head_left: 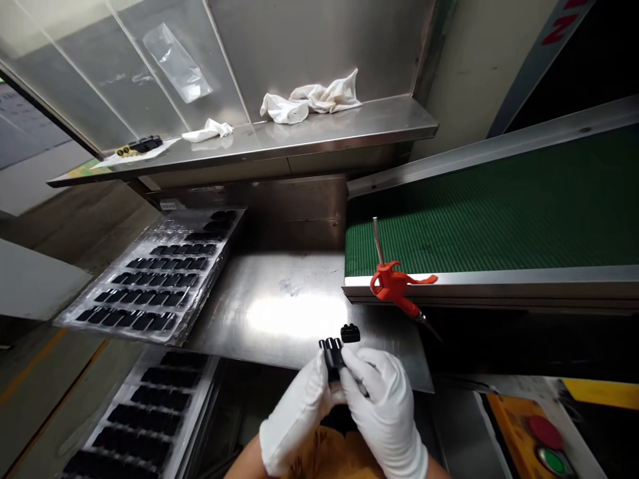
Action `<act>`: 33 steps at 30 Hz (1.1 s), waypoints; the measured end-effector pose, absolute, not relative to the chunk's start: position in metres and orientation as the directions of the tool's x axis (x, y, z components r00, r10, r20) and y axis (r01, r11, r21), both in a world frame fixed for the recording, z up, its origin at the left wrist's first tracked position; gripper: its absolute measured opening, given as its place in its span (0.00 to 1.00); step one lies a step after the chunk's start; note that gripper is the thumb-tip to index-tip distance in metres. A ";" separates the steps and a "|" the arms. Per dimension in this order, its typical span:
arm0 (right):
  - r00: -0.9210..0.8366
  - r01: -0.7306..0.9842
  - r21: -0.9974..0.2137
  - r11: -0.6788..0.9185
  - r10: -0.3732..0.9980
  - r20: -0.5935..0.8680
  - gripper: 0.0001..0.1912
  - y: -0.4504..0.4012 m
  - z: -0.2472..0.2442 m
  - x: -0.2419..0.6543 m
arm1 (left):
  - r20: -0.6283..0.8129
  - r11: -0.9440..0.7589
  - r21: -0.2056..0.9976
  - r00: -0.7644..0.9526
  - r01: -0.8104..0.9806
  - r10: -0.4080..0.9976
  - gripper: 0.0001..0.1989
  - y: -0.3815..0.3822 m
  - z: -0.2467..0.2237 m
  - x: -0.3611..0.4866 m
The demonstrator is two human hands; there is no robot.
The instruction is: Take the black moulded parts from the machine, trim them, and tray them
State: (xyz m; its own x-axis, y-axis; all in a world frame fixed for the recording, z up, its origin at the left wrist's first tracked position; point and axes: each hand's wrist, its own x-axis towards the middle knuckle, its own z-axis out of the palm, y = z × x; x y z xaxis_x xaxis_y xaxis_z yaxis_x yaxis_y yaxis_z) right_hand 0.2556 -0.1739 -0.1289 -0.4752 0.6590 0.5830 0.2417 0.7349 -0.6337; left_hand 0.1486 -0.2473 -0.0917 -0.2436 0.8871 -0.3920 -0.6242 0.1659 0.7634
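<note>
Both hands wear white gloves and meet near the front edge of the steel table (pixel 279 286). Between them is a black part (pixel 332 356) with several rounded ends pointing away from me. My left hand (pixel 302 406) grips it from the left side. On its right side, the fingers of my right hand (pixel 382 399) are closed against the part, and a dark bit shows between them. A smaller black piece (pixel 350 332) lies on the table just beyond my right fingertips.
Trays of black parts (pixel 150 283) stand at the left, with another tray (pixel 144 412) below. An orange air gun (pixel 394 285) rests on the edge of the green conveyor (pixel 489 206) at right. White cloths (pixel 324 96) lie on the shelf (pixel 379 120). A button box (pixel 529 432) sits lower right.
</note>
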 end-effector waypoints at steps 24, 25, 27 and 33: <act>-0.392 0.259 -0.689 0.677 0.725 0.566 0.10 -0.194 -0.111 0.163 | -0.267 0.117 0.450 -0.008 -0.886 0.964 0.13 -0.258 -0.104 0.049; -0.393 0.269 -0.669 0.693 0.713 0.581 0.10 -0.195 -0.111 0.160 | -0.270 0.130 0.422 0.013 -0.897 0.963 0.14 -0.259 -0.107 0.048; -0.409 0.287 -0.619 0.731 0.677 0.612 0.11 -0.196 -0.111 0.155 | -0.262 0.155 0.368 0.058 -0.917 0.963 0.16 -0.261 -0.110 0.044; -0.506 0.244 -0.551 0.798 0.590 0.629 0.14 -0.198 -0.108 0.149 | -0.298 0.167 0.255 0.087 -0.952 0.951 0.17 -0.262 -0.110 0.029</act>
State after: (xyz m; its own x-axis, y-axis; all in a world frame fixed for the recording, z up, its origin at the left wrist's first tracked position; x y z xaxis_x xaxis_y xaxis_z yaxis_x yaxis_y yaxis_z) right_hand 0.1485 -0.1980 -0.1079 -0.5063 0.5895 0.6294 0.2437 0.7979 -0.5513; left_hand 0.0293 -0.2618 -0.1102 0.0875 0.9507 -0.2976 -0.9523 0.1675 0.2551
